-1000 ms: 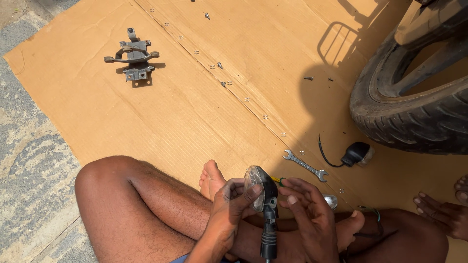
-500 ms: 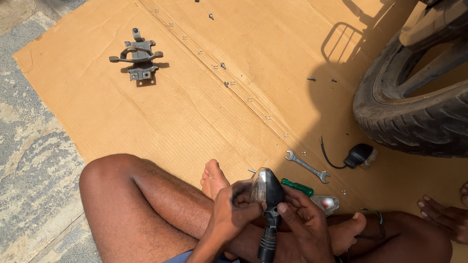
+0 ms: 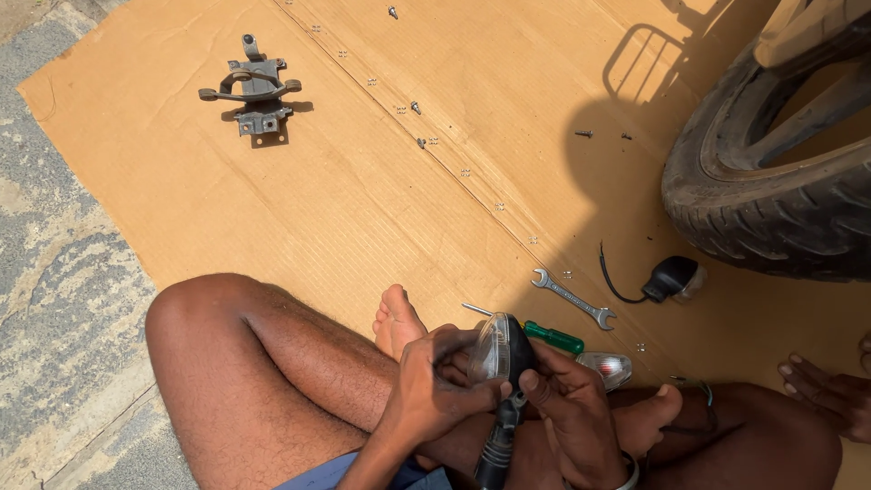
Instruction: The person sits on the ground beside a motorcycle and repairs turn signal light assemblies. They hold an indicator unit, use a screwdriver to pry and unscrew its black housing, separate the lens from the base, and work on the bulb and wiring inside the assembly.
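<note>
Clear-lensed indicator lamp (image 3: 497,349) is gripped by left hand (image 3: 434,390) and right hand (image 3: 564,413); careful lens prying is probably needed next.

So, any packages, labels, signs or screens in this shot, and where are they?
None in view: no package, label, sign or screen.
Nearest thing to packaging: flattened cardboard sheet, tan, rectangular, spread on the ground as a work mat.
Both hands hold a turn-signal lamp, clear lens, black body.
</note>
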